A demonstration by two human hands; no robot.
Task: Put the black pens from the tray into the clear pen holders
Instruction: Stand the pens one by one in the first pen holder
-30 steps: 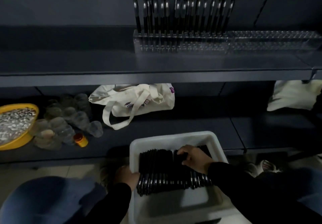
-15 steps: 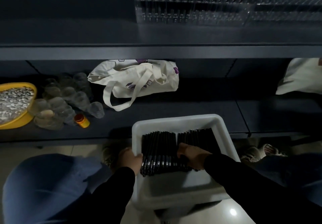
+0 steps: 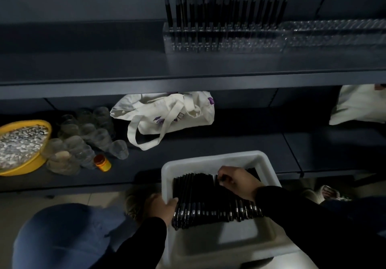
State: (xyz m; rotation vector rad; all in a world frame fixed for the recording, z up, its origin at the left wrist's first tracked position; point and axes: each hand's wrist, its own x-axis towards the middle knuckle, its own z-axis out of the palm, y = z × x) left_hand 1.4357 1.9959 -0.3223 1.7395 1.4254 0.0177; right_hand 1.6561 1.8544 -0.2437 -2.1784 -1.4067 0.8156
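A white tray (image 3: 211, 160) sits in front of the lower shelf (image 3: 229, 145), holding a row of black pens (image 3: 200, 197) laid side by side. The left hand (image 3: 161, 207) grips the tray's left rim, thumb inside. The right hand (image 3: 237, 181) rests on the pens, fingertips curled and pinching one near the far end. Clear pen holders (image 3: 271, 36) stand on the upper shelf (image 3: 104, 66), their left part filled with upright pens (image 3: 227, 3).

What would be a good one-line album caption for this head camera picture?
Right hand picks at black pens in a white tray, left hand gripping its rim, below a half-filled clear pen holder.
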